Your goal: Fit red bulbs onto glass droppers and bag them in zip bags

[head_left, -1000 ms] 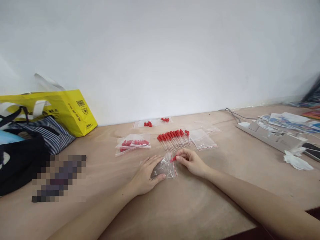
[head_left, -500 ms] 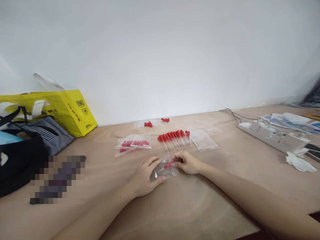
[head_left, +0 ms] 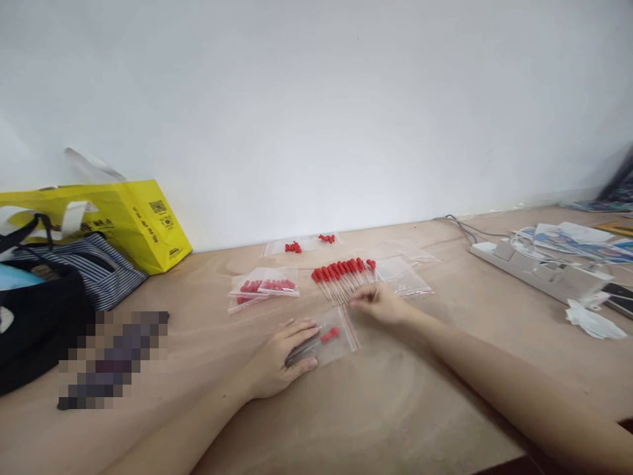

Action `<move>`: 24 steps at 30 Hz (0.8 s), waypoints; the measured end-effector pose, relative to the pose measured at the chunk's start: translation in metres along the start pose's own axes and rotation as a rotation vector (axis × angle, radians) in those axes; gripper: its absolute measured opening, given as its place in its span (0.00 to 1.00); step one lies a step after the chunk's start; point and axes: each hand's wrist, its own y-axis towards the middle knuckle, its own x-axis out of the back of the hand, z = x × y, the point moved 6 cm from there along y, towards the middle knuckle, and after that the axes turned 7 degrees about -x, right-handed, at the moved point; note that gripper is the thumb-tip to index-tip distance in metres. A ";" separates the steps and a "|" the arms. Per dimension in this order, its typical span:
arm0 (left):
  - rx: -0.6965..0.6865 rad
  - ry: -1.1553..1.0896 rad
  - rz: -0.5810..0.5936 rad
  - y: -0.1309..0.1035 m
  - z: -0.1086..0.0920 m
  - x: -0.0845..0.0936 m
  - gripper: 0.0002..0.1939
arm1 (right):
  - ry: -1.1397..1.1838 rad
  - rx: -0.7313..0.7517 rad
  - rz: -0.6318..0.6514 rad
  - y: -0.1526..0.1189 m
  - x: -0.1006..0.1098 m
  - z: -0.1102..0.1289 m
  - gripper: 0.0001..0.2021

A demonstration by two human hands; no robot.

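My left hand (head_left: 284,359) lies over a clear zip bag (head_left: 341,346), thumb and fingers apart, pressing its left part against the table. Inside that bag is a red-headed piece (head_left: 330,334); its other end is hidden by glare and my hand. Beyond it, several red-headed sticks (head_left: 343,267) with thin pale stems lie side by side in a slanting row. My right hand (head_left: 378,302) is at the lower ends of those stems, fingers curled together in a pinch. Whether a stem is between the fingertips cannot be made out.
Left of the row lie filled zip bags (head_left: 279,285) with red pieces; more red pieces (head_left: 293,247) lie in plastic by the wall. Flat zip bags (head_left: 408,280) are to the right. A power strip (head_left: 539,270) stands far right, a yellow bag (head_left: 158,224) far left.
My right hand has left the zip bag's opening and moved up and right to the stems. The bag now lies flatter with the red piece inside, and my left hand has shifted slightly left.
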 end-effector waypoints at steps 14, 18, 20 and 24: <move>-0.081 0.094 -0.150 0.000 0.002 0.003 0.19 | -0.337 -0.594 -0.413 0.064 0.064 -0.075 0.19; -0.073 0.077 -0.148 -0.001 0.003 0.002 0.20 | -0.255 -0.545 -0.432 0.063 0.073 -0.071 0.19; -0.066 0.082 -0.149 -0.001 0.004 0.002 0.20 | -0.188 -0.494 -0.446 0.058 0.079 -0.065 0.19; -0.054 0.108 -0.145 0.000 0.004 0.002 0.21 | -0.034 -0.384 -0.444 0.031 0.069 -0.049 0.17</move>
